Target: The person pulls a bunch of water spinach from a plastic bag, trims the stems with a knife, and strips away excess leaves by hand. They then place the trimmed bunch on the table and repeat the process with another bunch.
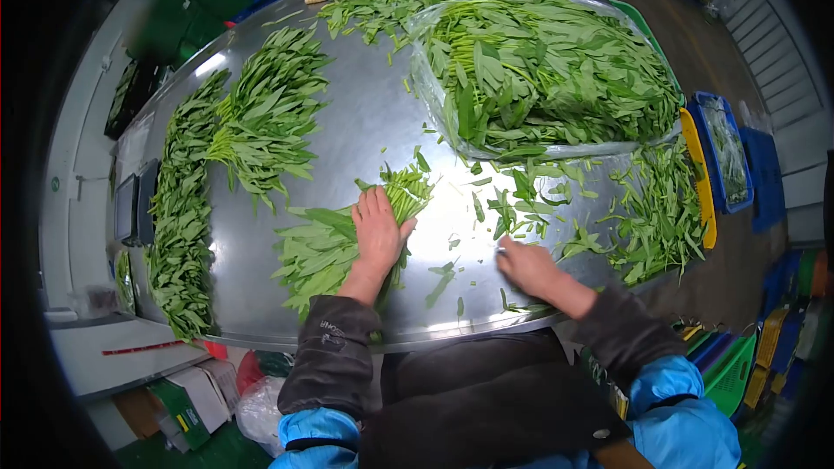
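Note:
My left hand (379, 230) is wrapped over the stems of a bunch of water spinach (317, 252) lying on the metal table. The leaves point left and the cut stem ends show at the upper right of the hand. My right hand (528, 267) is closed in a fist just above the tabletop, to the right of the bunch; whatever its fingers hold is hidden. Loose leaves and short stem pieces (517, 208) lie scattered beyond it.
A plastic-lined crate heaped with water spinach (556, 78) stands at the back right. Tidy bunches (269, 104) and a long row of greens (182, 217) lie on the left. More loose greens (665, 208) cover the right end, beside a yellow-edged tray (698, 178).

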Tool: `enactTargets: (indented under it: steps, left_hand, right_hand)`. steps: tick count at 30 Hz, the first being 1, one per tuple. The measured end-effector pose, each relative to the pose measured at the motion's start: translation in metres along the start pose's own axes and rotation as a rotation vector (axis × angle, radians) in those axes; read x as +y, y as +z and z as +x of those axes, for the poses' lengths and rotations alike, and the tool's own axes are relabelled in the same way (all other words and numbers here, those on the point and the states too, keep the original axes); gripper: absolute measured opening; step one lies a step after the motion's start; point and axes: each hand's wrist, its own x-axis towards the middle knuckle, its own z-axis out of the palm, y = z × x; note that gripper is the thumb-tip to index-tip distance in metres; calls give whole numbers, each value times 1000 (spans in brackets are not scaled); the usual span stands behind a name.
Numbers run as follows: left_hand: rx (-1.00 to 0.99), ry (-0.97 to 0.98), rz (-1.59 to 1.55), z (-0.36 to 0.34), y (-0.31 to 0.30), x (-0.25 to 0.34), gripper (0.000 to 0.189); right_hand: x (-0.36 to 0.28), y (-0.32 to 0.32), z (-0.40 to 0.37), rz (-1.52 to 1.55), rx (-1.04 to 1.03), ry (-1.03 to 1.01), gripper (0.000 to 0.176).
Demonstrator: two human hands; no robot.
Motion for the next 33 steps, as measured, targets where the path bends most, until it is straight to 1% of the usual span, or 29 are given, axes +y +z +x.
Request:
enactTargets:
  steps: [1, 2, 3, 4, 5, 6, 7, 9, 10, 11, 12, 13, 14, 15, 16, 18, 19, 20, 21, 22, 24, 25, 27, 28, 29, 30, 31, 32, 33]
  left_hand:
    - [15, 27, -53, 0, -7, 0, 93]
    - [5, 22, -52, 2, -16, -1, 93]
    - [0, -30, -251, 3, -28, -4, 95]
    - [-5, -82, -449, 1, -40, -7, 97]
    - [22, -112, -520, -1, -55, -15, 92]
    - [75, -77, -549, -3, -62, -30, 86]
    - [129, -43, -582, -3, -68, -48, 81]
    - [123, -86, -599, 1, -78, -85, 64]
    - [114, -77, -600, -1, -77, -109, 64]
    - [18, -93, -491, -3, -69, -134, 59]
    - [-78, -107, -379, -7, -63, -148, 54]
    - [-87, -93, -378, -10, -61, -154, 54]
    - [-105, -13, -292, -15, -59, -159, 52]
    - [-123, 65, -207, -22, -59, -164, 49]
    - [-132, 78, -207, -29, -62, -163, 49]
    - [-181, 103, -326, -40, -72, -151, 50]
    - [-236, 55, -359, -46, -84, -139, 51]
    - [-288, 5, -391, -52, -93, -128, 51]
    - [-314, -102, -460, -61, -92, -126, 65]
    - [-315, -86, -460, -69, -93, -120, 65]
    - [-235, 2, -500, -81, -96, -102, 82]
    - [-231, 10, -499, -87, -93, -90, 82]
    - [-162, -60, -283, -93, -86, -73, 102]
    - [-147, -54, -282, -96, -73, -78, 102]
    - [-40, -54, -181, -103, -53, -84, 108]
    - [62, -59, -78, -105, -50, -80, 113]
    - [-15, -98, -198, -104, -53, -83, 116]
    - [-7, -104, -195, -104, -54, -85, 116]
    - [7, -94, -247, -104, -55, -89, 113]
  right_hand:
    - [8, -5, -12, -6, 87, 20, 26]
    - [9, -18, -19, 4, 120, 82, 26]
    - [9, -31, -25, 13, 148, 145, 27]
    - [14, -32, -31, -37, 246, 112, 34]
    - [14, -33, -35, -96, 304, 88, 38]
    - [11, -35, -38, -157, 366, 64, 41]
    - [3, -38, -39, -156, 365, 74, 41]
    - [-26, -36, -36, -95, 487, -78, 45]
    - [-40, -25, -35, 52, 406, -42, 42]
    - [-58, -14, -30, 370, 201, 116, 35]
    - [-70, 5, -20, 454, 109, 95, 31]
    - [-85, 27, -11, 635, 32, 71, 32]
    - [-104, 42, -5, 810, -74, 124, 34]
    - [-117, 59, 3, 799, -123, 80, 39]
    - [-128, 71, 12, 807, -114, 90, 39]
    - [-147, 88, 32, 768, -266, 293, 45]
    - [-158, 94, 42, 781, -247, 301, 45]
    - [-167, 97, 51, 867, -292, 380, 49]
    - [-177, 99, 60, 950, -338, 457, 54]
    - [-187, 97, 68, 956, -322, 459, 54]
    - [-206, 91, 81, 980, -338, 536, 57]
    - [-211, 93, 84, 981, -329, 534, 57]
    - [-216, 100, 92, 1181, -255, 588, 57]
    - [-216, 104, 97, 1178, -245, 575, 57]
    - [-215, 111, 100, 1243, -275, 573, 55]
    - [-217, 111, 98, 1307, -312, 572, 53]
    - [-217, 111, 93, 1385, -316, 574, 50]
    - [-210, 107, 89, 1380, -321, 565, 50]
    - [-198, 97, 82, 1360, -446, 500, 47]
